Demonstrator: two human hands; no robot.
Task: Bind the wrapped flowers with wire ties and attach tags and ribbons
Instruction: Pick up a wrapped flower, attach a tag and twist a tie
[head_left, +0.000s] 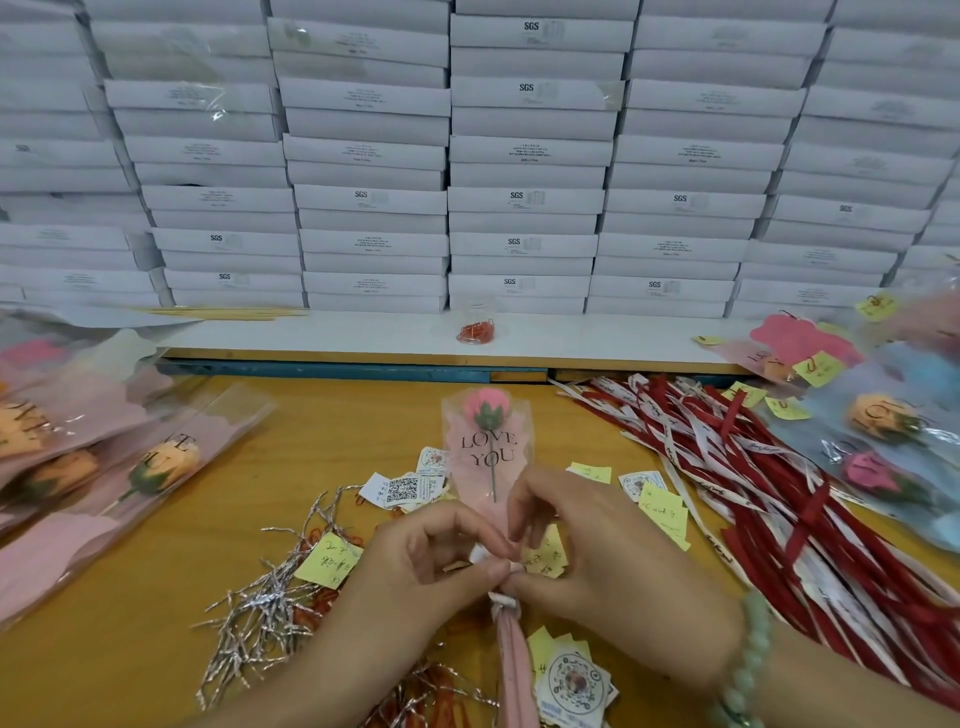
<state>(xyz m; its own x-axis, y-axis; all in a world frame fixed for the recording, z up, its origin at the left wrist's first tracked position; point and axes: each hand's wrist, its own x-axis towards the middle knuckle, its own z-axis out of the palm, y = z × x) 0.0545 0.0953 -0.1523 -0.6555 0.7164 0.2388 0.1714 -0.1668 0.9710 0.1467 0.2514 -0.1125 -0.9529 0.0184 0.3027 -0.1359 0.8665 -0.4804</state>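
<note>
A pink flower in a clear "LOVE YOU" sleeve (487, 447) lies upright in the middle of the table, its pink paper gathered into a narrow stem at the bottom. My left hand (415, 577) and my right hand (602, 556) meet at that gathered neck, fingertips pinching a white ribbon (500, 566) wound round it. Silver wire ties (260, 613) lie in a heap to the left. Yellow tags (328, 560) and QR tags (402, 489) are scattered around the hands. Red and white ribbons (753, 467) fan out at the right.
Wrapped flowers (104, 467) are piled at the left, and more with tags (883, 415) at the right. Stacked white boxes (519, 156) fill the back. A small bag of red clips (475, 327) sits on the white ledge. The wooden table (130, 649) shows at lower left.
</note>
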